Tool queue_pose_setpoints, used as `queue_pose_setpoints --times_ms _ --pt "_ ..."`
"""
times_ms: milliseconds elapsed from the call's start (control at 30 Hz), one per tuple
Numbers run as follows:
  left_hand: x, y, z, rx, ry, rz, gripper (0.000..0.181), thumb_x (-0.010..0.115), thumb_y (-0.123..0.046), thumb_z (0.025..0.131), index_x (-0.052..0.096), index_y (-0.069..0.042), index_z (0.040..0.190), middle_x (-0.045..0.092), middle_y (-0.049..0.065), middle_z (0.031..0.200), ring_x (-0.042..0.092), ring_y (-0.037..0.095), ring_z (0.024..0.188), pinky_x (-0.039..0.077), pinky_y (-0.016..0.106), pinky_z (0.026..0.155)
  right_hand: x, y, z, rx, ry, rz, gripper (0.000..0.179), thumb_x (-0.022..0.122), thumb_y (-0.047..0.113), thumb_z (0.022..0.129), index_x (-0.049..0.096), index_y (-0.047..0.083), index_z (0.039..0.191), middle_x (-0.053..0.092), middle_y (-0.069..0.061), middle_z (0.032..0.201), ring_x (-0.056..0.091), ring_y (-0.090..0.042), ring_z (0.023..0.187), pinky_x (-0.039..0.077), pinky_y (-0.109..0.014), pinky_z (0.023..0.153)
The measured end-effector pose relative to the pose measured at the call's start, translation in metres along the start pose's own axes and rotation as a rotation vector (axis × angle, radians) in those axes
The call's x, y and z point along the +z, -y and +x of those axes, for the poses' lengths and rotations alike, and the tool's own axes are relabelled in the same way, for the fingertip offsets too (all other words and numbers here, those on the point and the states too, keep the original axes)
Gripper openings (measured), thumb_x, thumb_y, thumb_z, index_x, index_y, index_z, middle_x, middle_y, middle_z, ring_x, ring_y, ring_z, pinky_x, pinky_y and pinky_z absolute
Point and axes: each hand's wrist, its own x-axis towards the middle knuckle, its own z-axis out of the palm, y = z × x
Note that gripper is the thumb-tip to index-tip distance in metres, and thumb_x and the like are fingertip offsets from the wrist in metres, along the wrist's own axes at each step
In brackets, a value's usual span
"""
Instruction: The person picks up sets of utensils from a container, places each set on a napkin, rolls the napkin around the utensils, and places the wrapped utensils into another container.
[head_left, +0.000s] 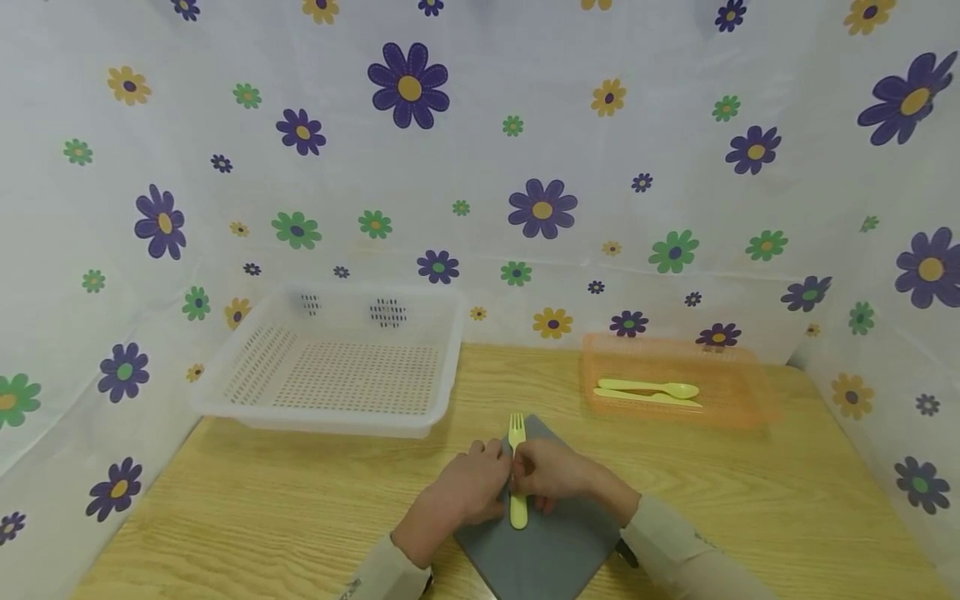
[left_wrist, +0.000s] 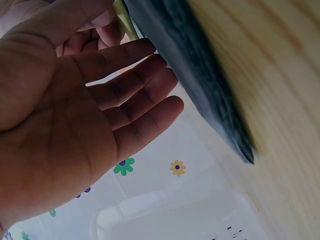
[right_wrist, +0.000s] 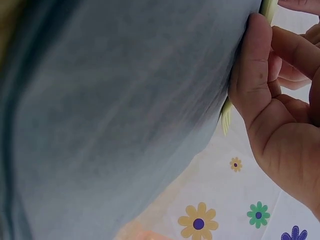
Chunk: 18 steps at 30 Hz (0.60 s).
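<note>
A yellow-green plastic fork (head_left: 518, 512) lies on a folded dark grey napkin (head_left: 555, 546), tines toward the back. My right hand (head_left: 553, 468) pinches the fork about its middle. In the right wrist view its thumb (right_wrist: 255, 60) is down against the napkin, covering part of the fork, with the tines showing beyond it. To the left of the fork, my left hand (head_left: 471, 485) rests at the napkin's left edge. The left wrist view shows its fingers (left_wrist: 145, 120) fairly straight, tips touching the napkin's edge, the palm holding nothing.
A white perforated basket (head_left: 442, 408) stands at the back left. At the back right is an orange basket (head_left: 750, 408) with a yellow-green spoon (head_left: 678, 390) and a matching knife (head_left: 652, 398). A flowered curtain (head_left: 465, 150) closes off the wooden table (head_left: 750, 492) behind and at both sides.
</note>
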Motion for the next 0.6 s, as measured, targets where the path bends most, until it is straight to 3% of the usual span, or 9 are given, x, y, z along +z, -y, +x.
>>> queue_pose_setpoints --times_ms 333,600 --pt "0.000 -0.001 0.000 0.002 -0.006 0.008 0.042 0.080 -0.031 0.084 0.063 -0.006 0.114 0.052 0.003 0.097 0.046 0.015 0.083 0.047 0.027 0.065 -0.007 -0.005 -0.007 0.013 -0.002 -0.020 0.015 0.066 0.006 0.092 0.055 0.005 0.082 0.058 -0.003 0.068 0.058 -0.013 0.052 0.048 -0.025 0.046" --pt "-0.001 0.000 0.000 0.001 0.001 -0.004 0.039 0.079 -0.027 0.084 0.063 -0.006 0.113 0.052 0.003 0.096 0.045 0.015 0.082 0.047 0.028 0.065 -0.013 -0.007 -0.015 0.030 -0.017 -0.020 0.015 0.066 0.011 0.092 0.056 0.007 0.083 0.059 -0.003 0.068 0.058 -0.012 0.054 0.047 -0.025 0.047"
